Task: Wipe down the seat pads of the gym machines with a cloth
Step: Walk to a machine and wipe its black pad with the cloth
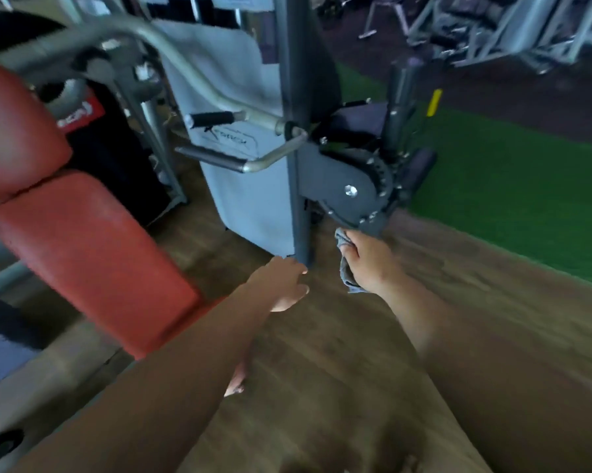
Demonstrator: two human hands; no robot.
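Observation:
A red seat pad (86,257) fills the left of the head view, with a red back pad (11,128) above it. My right hand (369,264) is shut on a grey cloth (344,264) and hangs over the wooden floor, just below a dark machine's cam wheel (352,186). My left hand (284,283) is held out beside it with fingers loosely apart and nothing in it, just right of the seat pad's front end. A dark padded seat (359,121) sits on the machine behind the cam wheel.
A grey upright post (296,131) and pale weight-stack cover (246,186) stand straight ahead, with curved handlebars (199,83) reaching left. Green turf (513,186) lies to the right beyond the wooden floor (321,370). More machines (513,25) stand at the far back right.

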